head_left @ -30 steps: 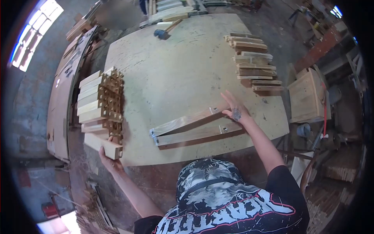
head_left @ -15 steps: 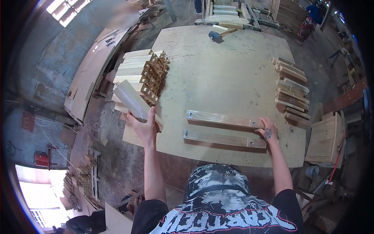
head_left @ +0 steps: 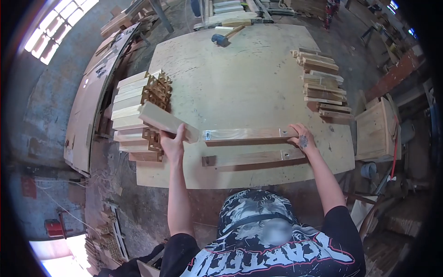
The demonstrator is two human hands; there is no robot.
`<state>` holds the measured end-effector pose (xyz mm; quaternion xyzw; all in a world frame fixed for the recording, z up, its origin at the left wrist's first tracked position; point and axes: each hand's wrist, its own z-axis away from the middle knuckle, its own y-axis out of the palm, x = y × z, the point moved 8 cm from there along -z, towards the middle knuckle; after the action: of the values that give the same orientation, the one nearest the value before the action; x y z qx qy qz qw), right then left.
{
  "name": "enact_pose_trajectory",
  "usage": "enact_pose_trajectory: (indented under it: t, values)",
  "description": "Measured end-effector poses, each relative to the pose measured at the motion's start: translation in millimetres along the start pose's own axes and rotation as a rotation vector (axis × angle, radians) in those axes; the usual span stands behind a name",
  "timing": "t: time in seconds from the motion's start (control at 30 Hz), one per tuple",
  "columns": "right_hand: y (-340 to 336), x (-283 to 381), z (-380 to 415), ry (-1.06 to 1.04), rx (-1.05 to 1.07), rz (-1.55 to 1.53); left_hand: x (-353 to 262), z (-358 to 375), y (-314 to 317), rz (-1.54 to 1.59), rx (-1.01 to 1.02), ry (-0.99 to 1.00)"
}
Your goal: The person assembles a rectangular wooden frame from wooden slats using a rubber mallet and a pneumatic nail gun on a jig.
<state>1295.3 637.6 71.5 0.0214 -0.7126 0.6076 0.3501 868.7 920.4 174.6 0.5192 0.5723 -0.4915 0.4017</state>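
Note:
My left hand [head_left: 172, 144] is closed round a short pale wooden block [head_left: 161, 118], held tilted above the table beside the left end of two wooden bars. The upper bar [head_left: 249, 134] lies flat, with a slot near each end. Parallel to it and closer to me is the lower bar [head_left: 258, 158], partly in shadow. Around the right end of the upper bar, my right hand [head_left: 302, 137] has its fingers curled and pressed against the wood. Left of the held block stands a stack of wooden pieces [head_left: 131, 99] with tenoned ends.
The pale board tabletop [head_left: 235, 83] bears a mallet [head_left: 220, 40] with a wooden handle at its far side. A row of wooden pieces [head_left: 323, 87] lies along the right edge. Beyond that edge stands a wooden box [head_left: 376, 127]. Part of another person shows at the far right.
My left hand has brought the block rightward relative to the bars and turned it nearer to level. My right hand stays at the upper bar's end. The camera view has shifted.

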Motion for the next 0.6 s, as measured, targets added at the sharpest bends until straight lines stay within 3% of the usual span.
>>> enact_pose_trajectory:
  t: [0.07,0.1,0.23,0.47,0.6]
  values:
    - [-1.9,0.9,0.4,0.013,-0.004,-0.004,33.6,-2.7,17.4,-0.102,0.03,0.015]
    - [-1.7,1.1,0.8,0.02,-0.002,-0.004,43.3,-0.3,24.9,-0.209,0.054,-0.073]
    - [-2.3,0.7,2.4,0.031,-0.002,0.002,45.0,5.7,45.8,-0.337,0.039,-0.024]
    - [-2.2,-0.7,3.0,0.038,-0.007,0.032,48.2,-5.3,52.0,-0.376,0.056,0.048]
    - [-1.3,-2.6,2.5,0.046,-0.009,0.01,31.6,-17.6,51.7,-0.252,0.25,0.088]
